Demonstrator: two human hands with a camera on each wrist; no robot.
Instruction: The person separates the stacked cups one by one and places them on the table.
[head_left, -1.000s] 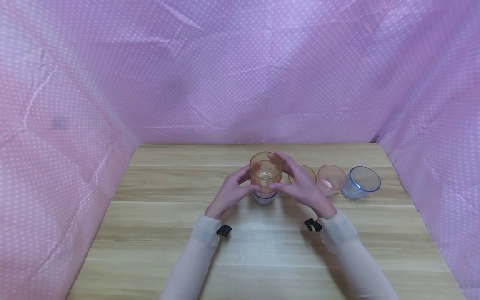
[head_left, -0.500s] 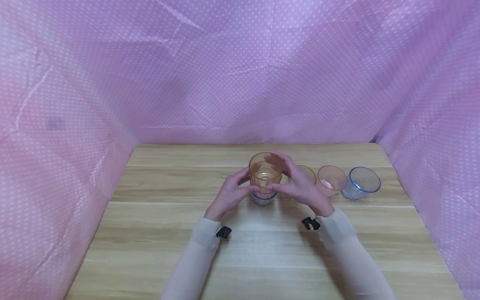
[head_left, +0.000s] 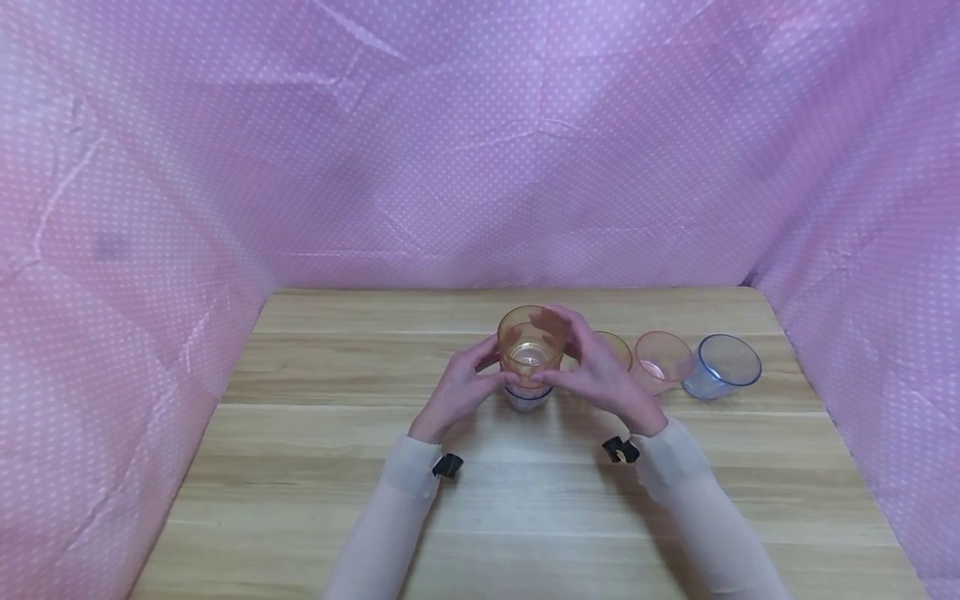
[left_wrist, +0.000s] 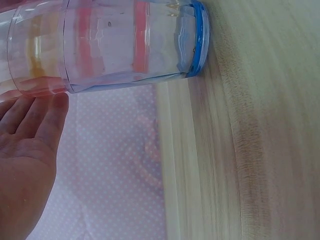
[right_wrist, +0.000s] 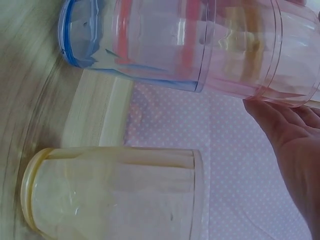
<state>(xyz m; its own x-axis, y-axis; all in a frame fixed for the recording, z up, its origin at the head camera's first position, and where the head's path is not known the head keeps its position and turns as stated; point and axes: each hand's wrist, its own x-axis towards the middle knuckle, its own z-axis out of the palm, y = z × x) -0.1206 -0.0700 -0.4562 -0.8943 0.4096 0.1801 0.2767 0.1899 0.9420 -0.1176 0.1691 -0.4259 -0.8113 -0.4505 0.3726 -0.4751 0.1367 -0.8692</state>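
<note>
A stack of clear plastic cups (head_left: 529,367) stands mid-table, an orange cup (head_left: 531,346) on top and a blue-based cup (head_left: 528,398) at the bottom. My left hand (head_left: 459,385) holds the stack's left side between thumb and fingers. My right hand (head_left: 600,375) curls round the orange cup, its fingers showing through the far wall. The left wrist view shows the stack (left_wrist: 130,45) with my left hand's (left_wrist: 30,140) fingertips against it. The right wrist view shows the stack (right_wrist: 200,50) above my right hand (right_wrist: 295,145).
To the right of the stack stand a yellow cup (head_left: 617,343), half hidden by my right hand, a pink cup (head_left: 663,358) and a blue cup (head_left: 723,364). The yellow cup (right_wrist: 115,195) fills the lower right wrist view. The wooden table (head_left: 525,500) is walled by pink dotted cloth (head_left: 480,167).
The orange cup sits very slightly lower in the stack. My right wrist has shifted a little to the left; the left hand has hardly moved.
</note>
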